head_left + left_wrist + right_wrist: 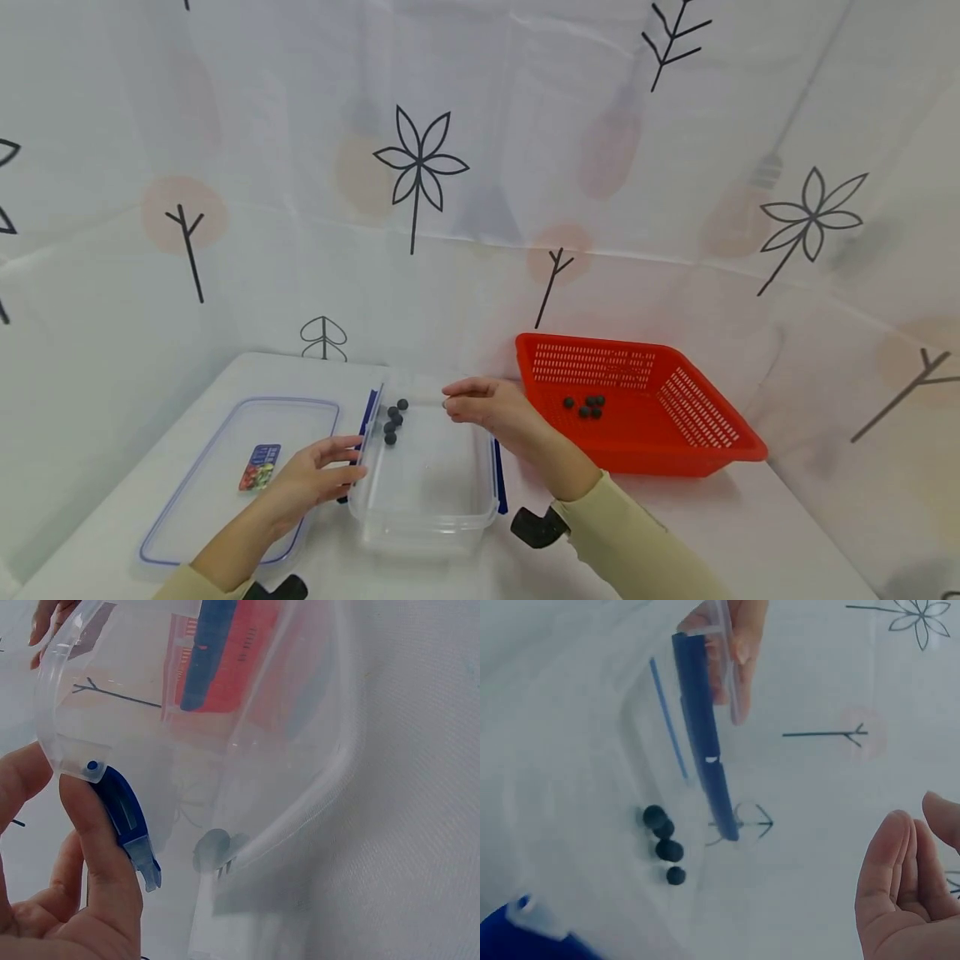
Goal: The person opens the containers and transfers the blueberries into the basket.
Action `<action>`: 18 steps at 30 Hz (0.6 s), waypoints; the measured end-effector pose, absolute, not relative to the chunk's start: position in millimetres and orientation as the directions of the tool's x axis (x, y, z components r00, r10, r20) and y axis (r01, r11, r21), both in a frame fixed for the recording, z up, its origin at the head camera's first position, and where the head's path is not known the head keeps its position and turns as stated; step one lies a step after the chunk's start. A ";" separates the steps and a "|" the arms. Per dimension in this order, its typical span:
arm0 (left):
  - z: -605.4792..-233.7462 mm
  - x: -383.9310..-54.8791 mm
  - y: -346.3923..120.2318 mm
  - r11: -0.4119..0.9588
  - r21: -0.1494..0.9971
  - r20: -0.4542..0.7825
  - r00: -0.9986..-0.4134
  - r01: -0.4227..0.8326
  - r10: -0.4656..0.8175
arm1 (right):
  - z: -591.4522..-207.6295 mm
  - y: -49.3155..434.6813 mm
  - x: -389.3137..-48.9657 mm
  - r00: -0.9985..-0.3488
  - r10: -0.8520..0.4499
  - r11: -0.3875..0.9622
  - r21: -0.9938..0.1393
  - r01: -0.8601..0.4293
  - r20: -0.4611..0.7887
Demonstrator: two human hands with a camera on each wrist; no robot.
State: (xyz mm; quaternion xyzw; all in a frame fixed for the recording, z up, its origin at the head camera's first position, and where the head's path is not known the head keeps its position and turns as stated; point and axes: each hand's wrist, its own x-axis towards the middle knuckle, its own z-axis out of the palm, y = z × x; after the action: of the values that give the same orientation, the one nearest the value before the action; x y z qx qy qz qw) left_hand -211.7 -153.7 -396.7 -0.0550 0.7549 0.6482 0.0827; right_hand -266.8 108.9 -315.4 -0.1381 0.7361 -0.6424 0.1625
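A clear plastic box (423, 467) with blue side clips stands on the table. Several small dark balls (393, 421), which look like blueberries, lie along its left side. My left hand (322, 475) holds the box's left rim. In the left wrist view its thumb and fingers (97, 840) lie about the rim beside a hanging blue clip (124, 806). Over the box's far right part is my right hand (498, 412). The right wrist view shows its fingers (881, 855) fairly straight, the thumb apart, with no ball visible between them.
On the right stands a red perforated basket (637, 442) with several more dark balls (588, 407) in it. A clear lid (202, 467) with a blue edge and a fruit label (260, 467) lies at the left. A patterned white cloth (480, 192) hangs behind the table.
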 end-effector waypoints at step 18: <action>-395.4 -210.1 -154.1 0.146 0.968 -0.210 -0.977 -0.203 0.033 | -306.0 76.9 -300.9 -0.915 -0.394 0.026 -0.996 0.087 -0.090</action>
State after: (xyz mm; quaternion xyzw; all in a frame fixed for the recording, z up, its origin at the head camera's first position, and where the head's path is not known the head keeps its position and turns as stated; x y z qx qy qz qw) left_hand -210.1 -154.1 -395.4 -0.0568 0.7516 0.6509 0.0906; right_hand -300.9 76.9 -306.0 -0.1103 0.6947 -0.6890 0.1745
